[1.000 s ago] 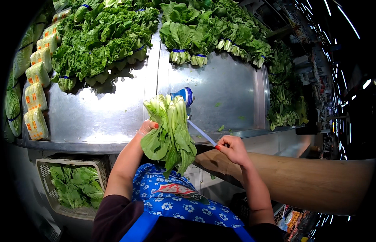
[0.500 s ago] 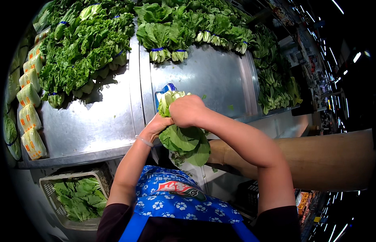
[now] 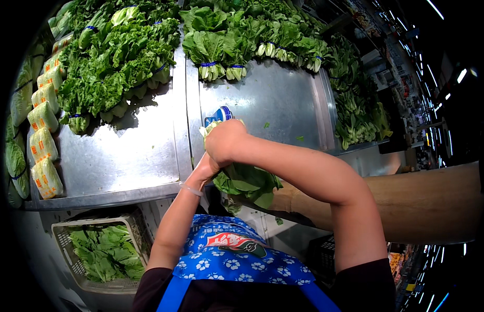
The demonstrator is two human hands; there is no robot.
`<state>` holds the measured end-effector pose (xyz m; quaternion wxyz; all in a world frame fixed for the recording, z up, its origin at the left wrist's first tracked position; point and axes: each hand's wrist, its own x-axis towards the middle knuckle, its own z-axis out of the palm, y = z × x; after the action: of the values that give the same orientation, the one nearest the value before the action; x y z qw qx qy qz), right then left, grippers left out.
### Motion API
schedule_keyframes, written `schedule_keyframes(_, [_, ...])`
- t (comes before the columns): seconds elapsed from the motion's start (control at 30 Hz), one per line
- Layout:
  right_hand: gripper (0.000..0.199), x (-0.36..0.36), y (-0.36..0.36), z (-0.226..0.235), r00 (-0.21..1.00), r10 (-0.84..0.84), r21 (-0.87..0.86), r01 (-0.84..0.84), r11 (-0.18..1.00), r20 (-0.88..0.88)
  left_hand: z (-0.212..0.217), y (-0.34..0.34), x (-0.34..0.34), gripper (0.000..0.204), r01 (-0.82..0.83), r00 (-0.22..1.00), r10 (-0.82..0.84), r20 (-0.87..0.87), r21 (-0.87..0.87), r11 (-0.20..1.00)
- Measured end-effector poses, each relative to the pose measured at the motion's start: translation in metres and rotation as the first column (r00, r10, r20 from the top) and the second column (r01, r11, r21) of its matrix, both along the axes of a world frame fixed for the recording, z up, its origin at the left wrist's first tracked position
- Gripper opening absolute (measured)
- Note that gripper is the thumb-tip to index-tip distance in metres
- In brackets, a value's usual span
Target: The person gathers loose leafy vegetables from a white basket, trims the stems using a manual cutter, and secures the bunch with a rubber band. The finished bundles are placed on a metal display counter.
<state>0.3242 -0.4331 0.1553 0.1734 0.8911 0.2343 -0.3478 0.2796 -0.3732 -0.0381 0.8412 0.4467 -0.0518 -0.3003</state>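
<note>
A bunch of leafy greens (image 3: 247,182) is between my hands at the front edge of the metal display counter. My left hand (image 3: 207,165) is closed round the bunch below the stems, and a pale bracelet sits on that wrist. Over the pale stem ends my right hand (image 3: 225,141) is closed, crossing above the left; its fingers are mostly hidden. The leaves hang toward my blue apron. Just beyond my right hand a blue tape dispenser (image 3: 224,113) rests on the counter, its lower part covered by the hand and stems.
Curly lettuce (image 3: 112,62) is heaped at the left, with wrapped cabbages (image 3: 43,145) beside it. Banded greens (image 3: 221,54) line the back, and more greens (image 3: 351,125) lie at the right. Below stand a crate (image 3: 135,234) of leaves and a brown cylinder (image 3: 424,205).
My right hand has moved a little left and nearer, covering more of the stems and left hand. The leaves have swung right and up. The whole view has shifted slightly.
</note>
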Motion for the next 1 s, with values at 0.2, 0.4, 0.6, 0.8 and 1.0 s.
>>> schedule_keyframes(0.2, [0.019, -0.021, 0.008, -0.027, 0.993, 0.086, 0.031, -0.089, 0.996, 0.083, -0.034, -0.021, -0.009, 0.052, -0.187, 0.981, 0.191, -0.029, 0.099, 0.977])
schedule_keyframes(0.4, [0.015, -0.040, 0.006, -0.062, 0.978, 0.104, 0.106, -0.125, 0.987, 0.184, -0.053, -0.025, -0.024, 0.048, -0.260, 0.954, 0.268, -0.133, 0.071, 0.963])
schedule_keyframes(0.6, [0.021, -0.056, -0.046, -0.035, 0.736, -0.633, 0.892, 0.088, 0.443, 0.241, -0.005, 0.004, -0.028, 0.047, -0.264, 0.911, 0.174, -0.374, -0.204, 0.943])
schedule_keyframes(0.8, [0.084, -0.103, -0.147, -0.131, 0.021, -0.296, 0.260, 0.538, -0.802, -0.955, 0.027, 0.013, -0.013, 0.048, 0.002, 0.999, 0.001, -0.033, 0.092, 0.996])
schedule_keyframes(1.0, [0.078, -0.209, -0.131, -0.191, 0.050, 0.404, -0.385, 0.214, -0.898, -0.913, 0.059, -0.010, -0.029, 0.068, 0.021, 0.476, -0.716, 0.511, 0.807, 0.590])
